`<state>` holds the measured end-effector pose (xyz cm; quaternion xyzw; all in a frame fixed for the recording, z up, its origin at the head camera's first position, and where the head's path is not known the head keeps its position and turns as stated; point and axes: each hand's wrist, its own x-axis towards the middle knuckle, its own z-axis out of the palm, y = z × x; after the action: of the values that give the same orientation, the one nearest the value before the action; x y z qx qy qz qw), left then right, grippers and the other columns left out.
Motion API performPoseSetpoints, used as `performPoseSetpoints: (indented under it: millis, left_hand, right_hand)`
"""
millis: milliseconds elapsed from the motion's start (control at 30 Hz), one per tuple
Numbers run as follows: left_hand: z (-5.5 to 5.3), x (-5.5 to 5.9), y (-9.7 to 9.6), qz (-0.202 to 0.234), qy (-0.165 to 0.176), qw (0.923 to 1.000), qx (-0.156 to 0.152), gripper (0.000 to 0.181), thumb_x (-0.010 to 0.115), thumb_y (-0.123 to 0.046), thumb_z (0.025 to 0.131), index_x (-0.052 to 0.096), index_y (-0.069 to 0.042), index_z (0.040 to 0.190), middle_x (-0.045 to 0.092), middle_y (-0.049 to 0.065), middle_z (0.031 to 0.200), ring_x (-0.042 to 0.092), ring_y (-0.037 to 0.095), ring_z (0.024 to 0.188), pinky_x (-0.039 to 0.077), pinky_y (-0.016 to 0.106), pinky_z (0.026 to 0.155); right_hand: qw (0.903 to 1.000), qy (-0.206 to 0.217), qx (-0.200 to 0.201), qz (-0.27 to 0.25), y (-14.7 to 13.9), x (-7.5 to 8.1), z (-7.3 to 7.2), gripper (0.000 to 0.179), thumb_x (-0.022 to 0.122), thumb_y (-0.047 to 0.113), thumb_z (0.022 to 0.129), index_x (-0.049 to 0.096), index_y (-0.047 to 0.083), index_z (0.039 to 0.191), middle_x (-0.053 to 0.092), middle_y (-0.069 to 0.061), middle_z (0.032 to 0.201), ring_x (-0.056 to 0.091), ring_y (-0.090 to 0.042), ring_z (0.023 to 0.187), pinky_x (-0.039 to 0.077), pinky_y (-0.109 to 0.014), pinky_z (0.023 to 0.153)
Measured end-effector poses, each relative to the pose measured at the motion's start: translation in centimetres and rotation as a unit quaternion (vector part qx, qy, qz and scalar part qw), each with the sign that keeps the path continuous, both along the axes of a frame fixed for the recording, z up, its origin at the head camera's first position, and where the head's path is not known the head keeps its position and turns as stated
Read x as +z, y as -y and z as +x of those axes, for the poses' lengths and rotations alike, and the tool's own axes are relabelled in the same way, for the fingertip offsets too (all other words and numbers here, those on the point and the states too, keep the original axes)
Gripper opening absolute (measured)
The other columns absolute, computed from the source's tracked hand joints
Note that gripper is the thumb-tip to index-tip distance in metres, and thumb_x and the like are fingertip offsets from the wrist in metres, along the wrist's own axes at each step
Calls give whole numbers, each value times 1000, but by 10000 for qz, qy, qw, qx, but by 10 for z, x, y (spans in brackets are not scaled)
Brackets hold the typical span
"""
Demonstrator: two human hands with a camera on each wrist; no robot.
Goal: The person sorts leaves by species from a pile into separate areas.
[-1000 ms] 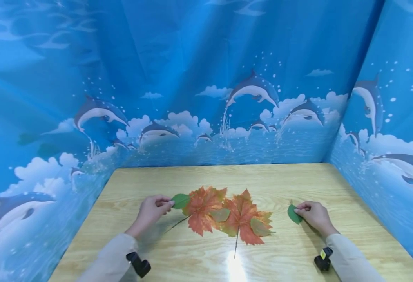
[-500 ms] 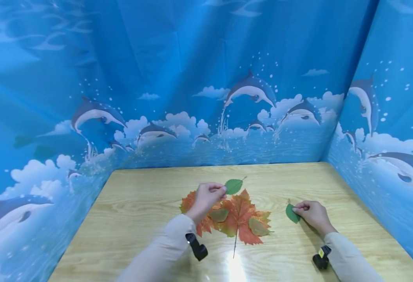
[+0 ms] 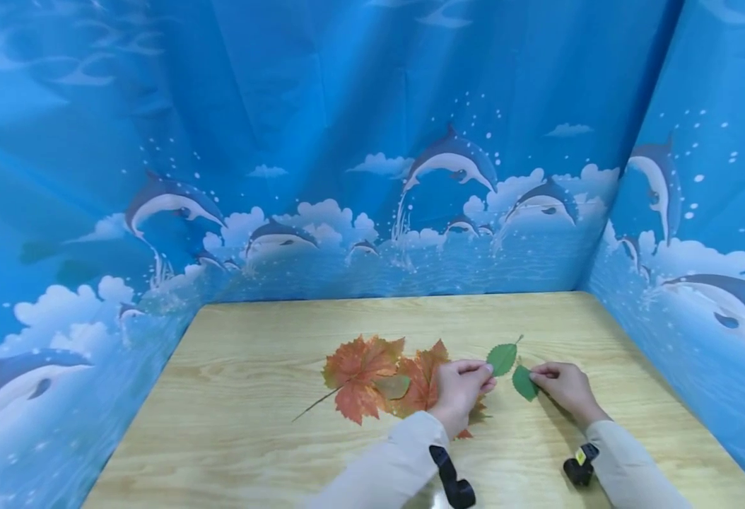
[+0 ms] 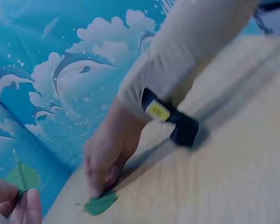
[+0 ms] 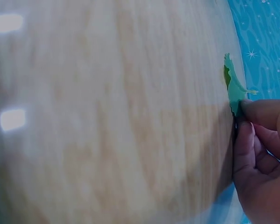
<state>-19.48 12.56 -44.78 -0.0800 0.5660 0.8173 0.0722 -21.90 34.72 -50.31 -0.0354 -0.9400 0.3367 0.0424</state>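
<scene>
My left hand [image 3: 463,387] pinches a serrated green leaf [image 3: 502,358] by its broad end between thumb and fingers, its thin stem pointing away to the upper right. Just to the right, my right hand [image 3: 563,387] pinches a second green leaf [image 3: 525,384] close over the table. In the left wrist view, the left-hand leaf [image 4: 25,177] is held upright at the lower left, while the other leaf [image 4: 101,204] hangs under the right fingertips. The right wrist view shows the right hand's leaf [image 5: 235,88] nearly edge-on, above thumb and finger.
Two orange-red maple-like leaves [image 3: 360,371] lie overlapping on the wooden table [image 3: 232,410], one partly hidden by the left forearm. A smaller olive leaf [image 3: 394,386] rests across them. A blue dolphin-print curtain [image 3: 321,261] borders the table at the back and sides.
My left hand has carried its green leaf from left of the maple-like leaves, over them, to beside the right hand's leaf. The right hand has stayed almost in place.
</scene>
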Motion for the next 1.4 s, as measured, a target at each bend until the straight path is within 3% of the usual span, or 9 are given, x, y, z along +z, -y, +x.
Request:
performPoseSetpoints:
  millis: [133,333,467,633,767,967,1200,1400]
  left_hand:
    - [7,-11,-26,343,436,9977,378,8,69,10,79,69,8,86,68,14,76,68,17,66,57,27,65]
    - [15,-24,-54,433,822,9931,712,7,69,12,77,66,8,82,65,13,74,66,18,62,57,28,63]
    - [17,-30,-67,342,1016,9891,1008,10,68,13,75,64,6,79,63,11,72,67,18,61,56,27,61]
    - [19,-31,-74,13,1187,9847,1273,12,68,15,72,64,4,74,64,11,65,66,18,57,54,24,55]
    - [18,-30,-73,-325,1309,9827,1273,10,70,12,72,68,3,74,66,12,62,67,18,57,54,25,54]
    - [13,-31,-71,-947,1315,9798,1172,9,71,7,74,69,-1,71,66,8,57,66,16,54,53,24,51]
    - [12,-38,-72,-714,1425,9790,1274,10,70,12,72,68,2,73,66,11,63,66,18,56,54,26,53]
    - [7,-40,-71,-453,1405,9810,1256,12,71,16,71,67,6,76,65,11,67,67,20,61,55,28,56]
  right_hand:
    - [10000,-8,-44,-19,0,-3,-1,24,65,19,91,71,-2,100,70,-18,97,63,-32,90,50,-39,76]
    - [9998,27,-135,-132,0,-5,0,25,63,17,91,69,-4,103,70,-20,100,62,-36,96,49,-42,81]
    - [9995,112,-103,-289,-1,-3,-1,27,61,19,92,69,-4,104,68,-22,104,60,-41,101,48,-50,84]
    - [9994,122,-87,-302,-1,-3,-1,26,62,18,92,69,-4,104,68,-21,104,60,-40,101,49,-47,82]
    - [9996,73,-113,-242,1,-3,-1,26,63,18,92,69,-4,103,69,-21,101,62,-36,96,51,-39,78]
    - [9997,16,-148,-206,0,-3,0,24,63,17,92,70,-4,102,69,-20,101,62,-37,97,50,-42,80]
    - [9997,1,-177,-164,1,-6,-1,24,63,18,92,69,-4,101,70,-19,99,63,-33,93,50,-37,76]
    - [9997,-51,-186,-116,1,-6,-1,24,64,17,91,69,-4,101,70,-19,98,64,-33,91,50,-39,77]
